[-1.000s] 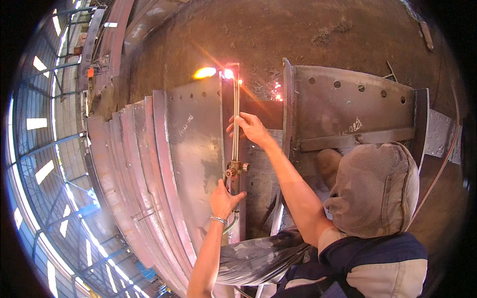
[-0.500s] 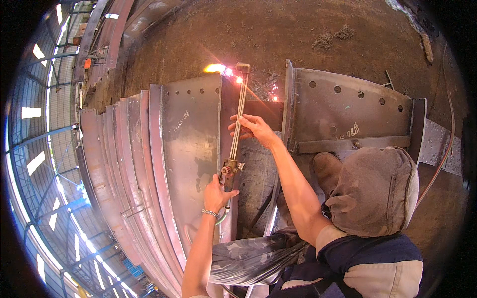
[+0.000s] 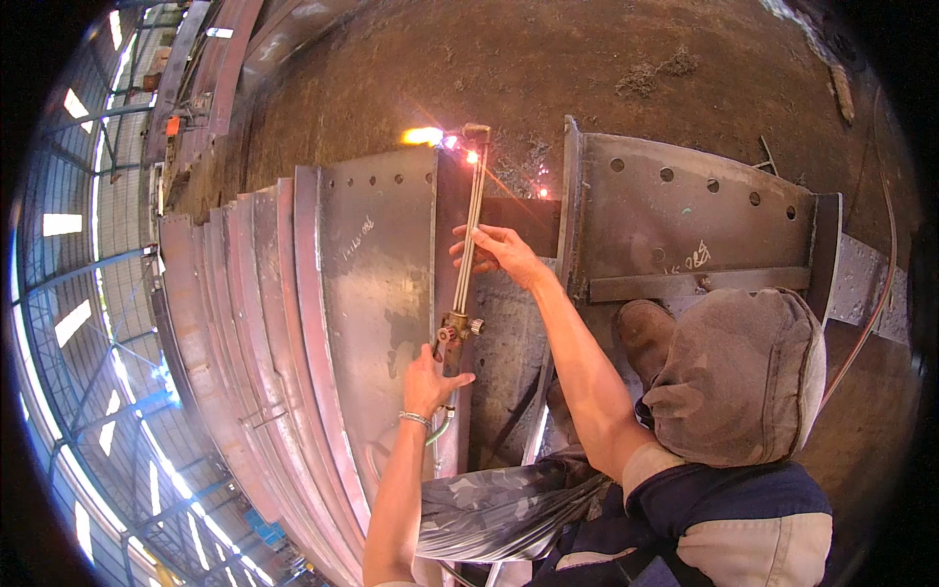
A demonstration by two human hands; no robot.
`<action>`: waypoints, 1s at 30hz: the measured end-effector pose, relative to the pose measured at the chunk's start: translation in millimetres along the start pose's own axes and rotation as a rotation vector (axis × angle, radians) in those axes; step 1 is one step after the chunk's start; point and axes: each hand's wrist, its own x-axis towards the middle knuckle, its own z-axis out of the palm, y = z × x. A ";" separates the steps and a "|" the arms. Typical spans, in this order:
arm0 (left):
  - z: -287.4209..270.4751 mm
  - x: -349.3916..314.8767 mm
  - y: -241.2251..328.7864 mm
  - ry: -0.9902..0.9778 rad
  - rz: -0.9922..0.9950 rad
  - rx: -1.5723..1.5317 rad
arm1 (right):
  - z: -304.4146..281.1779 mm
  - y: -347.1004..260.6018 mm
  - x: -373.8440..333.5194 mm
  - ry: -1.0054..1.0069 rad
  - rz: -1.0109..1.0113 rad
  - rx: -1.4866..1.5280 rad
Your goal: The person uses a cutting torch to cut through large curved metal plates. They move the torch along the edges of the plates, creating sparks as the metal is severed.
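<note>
A long metal cutting torch (image 3: 475, 201) with slim parallel tubes lies lengthwise over the edge of a steel beam. My left hand (image 3: 425, 383) wraps its handle just below the brass valves, thumb stretched to the right, fingers partly hidden. Farther up, my right hand (image 3: 501, 256) grips the tubes between thumb and fingers. At the far end, a yellow and pink flame (image 3: 423, 136) shoots left from the torch head, touching the far corner of the upright steel plate (image 3: 381, 259). Glare hides the exact contact spot. A green hose (image 3: 442, 428) leaves the handle's near end.
Several long steel sections (image 3: 256, 293) stand side by side at left. Right of the torch is another steel piece (image 3: 699, 210) with a row of holes. A brown boot (image 3: 643, 338) and a rounded brown cloth shape (image 3: 738, 382) are beside my right arm. A reddish hose (image 3: 888, 254) trails at far right.
The pink glow and sparks beside the torch head look slightly smaller. Both hands keep their hold on the torch in nearly the same place.
</note>
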 end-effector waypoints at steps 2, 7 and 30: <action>0.4 -0.7 1.8 0.035 0.040 0.001 | -0.1 0.2 0.7 0.001 -0.003 -0.004; -0.1 -0.3 3.7 0.022 0.025 0.000 | 0.1 0.5 0.4 0.021 0.013 -0.014; -0.6 0.0 5.1 0.016 0.009 0.062 | -1.2 3.9 3.2 -0.016 0.011 -0.033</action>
